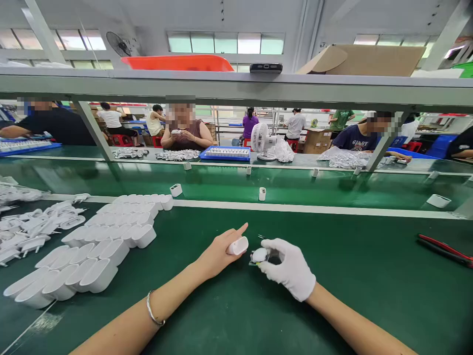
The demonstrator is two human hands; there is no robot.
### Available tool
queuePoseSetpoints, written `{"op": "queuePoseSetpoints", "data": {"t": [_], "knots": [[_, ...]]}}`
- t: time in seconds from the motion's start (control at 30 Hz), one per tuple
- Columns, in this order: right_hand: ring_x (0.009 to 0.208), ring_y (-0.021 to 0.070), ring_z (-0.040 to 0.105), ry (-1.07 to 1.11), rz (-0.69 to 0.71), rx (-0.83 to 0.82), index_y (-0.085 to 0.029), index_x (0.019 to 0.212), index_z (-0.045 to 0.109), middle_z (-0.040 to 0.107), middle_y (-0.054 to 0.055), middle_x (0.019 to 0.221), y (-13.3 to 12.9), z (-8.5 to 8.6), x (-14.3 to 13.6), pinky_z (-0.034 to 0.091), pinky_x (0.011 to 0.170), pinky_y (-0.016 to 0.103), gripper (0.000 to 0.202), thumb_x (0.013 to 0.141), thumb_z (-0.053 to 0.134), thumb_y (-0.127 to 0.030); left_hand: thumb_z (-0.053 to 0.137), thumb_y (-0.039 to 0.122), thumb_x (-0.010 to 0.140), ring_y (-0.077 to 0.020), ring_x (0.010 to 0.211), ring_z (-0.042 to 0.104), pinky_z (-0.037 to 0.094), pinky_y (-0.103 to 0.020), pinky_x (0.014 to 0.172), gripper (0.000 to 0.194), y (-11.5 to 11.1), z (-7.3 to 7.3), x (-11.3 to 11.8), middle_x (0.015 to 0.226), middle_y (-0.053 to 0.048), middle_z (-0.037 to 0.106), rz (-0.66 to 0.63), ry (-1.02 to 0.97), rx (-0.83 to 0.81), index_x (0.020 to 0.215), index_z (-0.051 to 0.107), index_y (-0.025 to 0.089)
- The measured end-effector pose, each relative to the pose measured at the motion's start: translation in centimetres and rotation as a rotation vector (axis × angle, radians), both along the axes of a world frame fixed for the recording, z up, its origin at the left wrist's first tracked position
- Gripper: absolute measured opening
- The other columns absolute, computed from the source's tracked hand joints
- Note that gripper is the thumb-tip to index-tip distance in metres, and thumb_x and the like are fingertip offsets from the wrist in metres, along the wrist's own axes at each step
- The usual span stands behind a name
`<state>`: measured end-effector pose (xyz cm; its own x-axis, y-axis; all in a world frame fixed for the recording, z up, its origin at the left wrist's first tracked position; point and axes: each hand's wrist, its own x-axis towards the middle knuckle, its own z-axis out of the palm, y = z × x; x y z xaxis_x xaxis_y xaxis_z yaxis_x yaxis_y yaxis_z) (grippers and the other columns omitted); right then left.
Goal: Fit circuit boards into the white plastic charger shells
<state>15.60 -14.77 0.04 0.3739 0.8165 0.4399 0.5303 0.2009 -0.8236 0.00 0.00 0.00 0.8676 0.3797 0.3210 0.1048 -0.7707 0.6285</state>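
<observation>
The bare left hand (217, 255) grips a white housing (239, 245) over the green tabletop (236, 315), index finger pointing forward. Just beside it, the right hand (290, 268) (in a white glove) pinches a small electronic part (259, 255); rows of white casings (99, 246) stand to the left.

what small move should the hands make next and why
Probably bring the small circuit assembly in the gloved right hand across to the white plastic casing in the bare left hand. Each hand already grips one part, and the two parts are close but apart, with one end of the casing turned toward the assembly, so a short move leftward seems enough.
</observation>
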Motion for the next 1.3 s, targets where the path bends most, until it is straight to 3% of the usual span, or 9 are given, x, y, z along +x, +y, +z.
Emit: {"op": "queuePoseSetpoints", "data": {"t": [0.07, 0.17, 0.27, 0.47, 0.6, 0.73, 0.9, 1.07, 1.3], "knots": [[0.067, 0.0193, 0.067, -0.013, -0.066, 0.160, -0.020, 0.094, 0.061, 0.068, 0.003, 0.080, -0.2, 0.2, 0.0, 0.058, 0.061, 0.031, 0.033, 0.062, 0.063, -0.021, 0.054, 0.023, 0.087, -0.0172, 0.090, 0.055, 0.047, -0.030, 0.082, 0.072, -0.5, 0.1, -0.1, 0.106, -0.003, 0.051, 0.043, 0.004, 0.065, 0.146, 0.016, 0.034], [0.073, 0.0207, 0.067, -0.246, -0.122, 0.374, -0.023, 0.101, 0.059, 0.067, 0.004, 0.087, -0.7, 0.8, -0.3, 0.059, 0.065, 0.034, 0.039, 0.063, 0.067, -0.021, 0.058, 0.025, 0.084, -0.0199, 0.094, 0.055, 0.048, -0.035, 0.084, 0.089, -1.6, 0.6, -0.3, 0.122, -0.007, 0.040, 0.020, 0.100, 0.109, 0.147, -0.004, 0.036], [0.076, 0.0213, 0.066, -0.473, -0.128, 0.473, -0.026, 0.106, 0.057, 0.066, 0.005, 0.089, -0.9, 1.3, -0.6, 0.058, 0.065, 0.035, 0.043, 0.065, 0.069, -0.021, 0.057, 0.023, 0.085, -0.0206, 0.097, 0.055, 0.048, -0.036, 0.085, 0.088, -2.4, 1.0, -0.5, 0.125, -0.008, 0.036, -0.070, 0.154, 0.111, 0.145, -0.004, 0.039], [0.074, 0.0174, 0.064, -0.591, -0.003, 0.479, -0.028, 0.103, 0.055, 0.066, 0.001, 0.085, -0.5, 1.6, 0.0, 0.057, 0.069, 0.032, 0.035, 0.073, 0.065, -0.014, 0.058, 0.014, 0.081, -0.0211, 0.103, 0.052, 0.047, -0.034, 0.088, 0.090, -1.6, 0.7, -0.5, 0.124, -0.006, 0.036, -0.105, 0.114, 0.144, 0.145, 0.000, 0.040], [0.076, 0.0172, 0.062, -0.729, 0.066, 0.396, -0.026, 0.090, 0.058, 0.065, 0.001, 0.083, -0.7, 2.0, 0.4, 0.055, 0.071, 0.031, 0.022, 0.074, 0.059, -0.012, 0.063, 0.020, 0.082, -0.0211, 0.102, 0.054, 0.047, -0.034, 0.090, 0.095, -1.4, 0.4, -0.4, 0.123, -0.006, 0.037, -0.128, 0.109, 0.212, 0.144, -0.005, 0.042], [0.074, 0.0173, 0.060, -0.805, 0.039, 0.317, -0.024, 0.088, 0.059, 0.063, 0.004, 0.086, -1.0, 1.8, -0.1, 0.054, 0.065, 0.029, 0.018, 0.073, 0.056, -0.013, 0.064, 0.024, 0.083, -0.0217, 0.100, 0.055, 0.049, -0.034, 0.087, 0.096, -1.6, 0.5, -0.3, 0.122, -0.006, 0.038, -0.131, 0.087, 0.286, 0.144, -0.008, 0.042], [0.072, 0.0182, 0.059, -0.748, -0.076, 0.314, -0.022, 0.088, 0.059, 0.062, 0.006, 0.083, -0.6, 1.3, -1.0, 0.053, 0.061, 0.029, 0.024, 0.070, 0.051, -0.009, 0.062, 0.020, 0.083, -0.0227, 0.103, 0.054, 0.048, -0.036, 0.091, 0.085, -1.6, 0.3, -0.3, 0.121, -0.006, 0.041, -0.118, 0.061, 0.328, 0.145, 0.006, 0.038], [0.074, 0.0147, 0.058, -0.644, 0.012, 0.485, -0.022, 0.084, 0.058, 0.061, 0.002, 0.083, -0.5, 1.9, -0.4, 0.052, 0.069, 0.026, 0.024, 0.069, 0.056, -0.005, 0.064, 0.024, 0.083, -0.0215, 0.101, 0.054, 0.048, -0.034, 0.088, 0.059, -1.8, 0.6, -0.4, 0.119, -0.007, 0.044, -0.094, -0.007, 0.286, 0.131, 0.031, 0.029], [0.072, 0.0138, 0.057, -0.760, 0.063, 0.405, -0.023, 0.082, 0.056, 0.061, 0.001, 0.081, -0.8, 2.4, -0.3, 0.051, 0.067, 0.026, 0.017, 0.075, 0.053, -0.008, 0.061, 0.023, 0.085, -0.0224, 0.103, 0.053, 0.047, -0.035, 0.091, 0.051, -1.8, 0.6, -0.5, 0.117, -0.007, 0.045, -0.128, -0.008, 0.358, 0.128, 0.034, 0.028]]}}
